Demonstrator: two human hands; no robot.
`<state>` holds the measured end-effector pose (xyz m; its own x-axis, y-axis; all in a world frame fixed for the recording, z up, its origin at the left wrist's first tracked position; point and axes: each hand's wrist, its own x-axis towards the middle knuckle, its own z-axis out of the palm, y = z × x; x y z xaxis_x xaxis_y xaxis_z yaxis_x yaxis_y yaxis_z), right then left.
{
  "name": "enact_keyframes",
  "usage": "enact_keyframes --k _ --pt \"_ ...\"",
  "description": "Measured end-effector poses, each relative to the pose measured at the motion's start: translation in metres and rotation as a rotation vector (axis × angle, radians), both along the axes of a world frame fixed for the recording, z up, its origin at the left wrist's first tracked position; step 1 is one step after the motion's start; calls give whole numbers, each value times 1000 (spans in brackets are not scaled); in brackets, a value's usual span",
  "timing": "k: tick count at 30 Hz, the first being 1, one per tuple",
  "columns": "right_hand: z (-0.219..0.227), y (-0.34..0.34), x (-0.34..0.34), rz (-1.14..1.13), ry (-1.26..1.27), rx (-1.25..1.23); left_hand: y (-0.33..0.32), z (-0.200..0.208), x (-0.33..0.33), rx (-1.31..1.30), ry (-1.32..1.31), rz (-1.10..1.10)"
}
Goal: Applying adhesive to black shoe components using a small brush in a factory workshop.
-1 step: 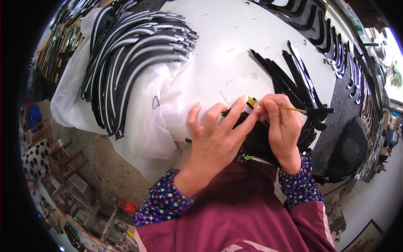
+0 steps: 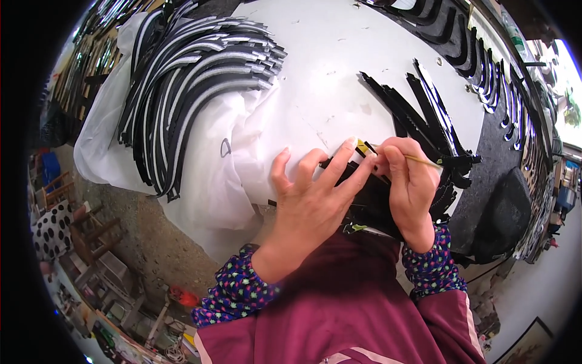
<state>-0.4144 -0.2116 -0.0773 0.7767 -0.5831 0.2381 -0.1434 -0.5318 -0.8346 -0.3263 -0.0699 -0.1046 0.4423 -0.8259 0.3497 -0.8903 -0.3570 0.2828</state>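
My left hand rests on the black pieces at the table's near edge, fingers spread and stretched out. Its index finger and thumb press beside a small yellow piece with a dark strip across it. Close by on the right, my right hand pinches a thin yellowish stick, whose tip points toward that yellow piece. The tip's exact shape is too small to tell. Under and between both hands lies black material, partly covered by them.
Curved black-and-silver strips are heaped at the left on white plastic sheeting. Black straight strips fan out right of my hands on the white table. More curved pieces line the far right. Wooden stools stand lower left.
The stick in my right hand has tilted slightly, with a small shift of the fingers. My left hand stays in place.
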Motion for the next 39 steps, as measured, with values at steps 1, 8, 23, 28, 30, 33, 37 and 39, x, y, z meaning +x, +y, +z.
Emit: enact_keyframes --k 1,8,23,28,30,33,37,39 --pt "0 0 -5 -33 -19 -3 0 0 0 2 0 -3" --pt "-5 5 -17 12 21 -423 0 5 3 -4 13 -6" --pt "-11 -11 -17 -124 26 -431 11 10 6 -163 203 25" --pt "-7 -9 -17 -175 11 -255 8 15 8 -161 225 53" --pt "-6 -9 -17 -197 14 -213 5 18 10 -156 259 56" --pt "-11 -11 -17 -195 -7 -233 -1 22 14 -158 306 47" --pt "-12 -11 -17 -212 -13 -238 -10 32 24 -159 428 -70" --pt "-12 -11 -17 -216 -13 -202 -22 24 29 -193 497 -69"
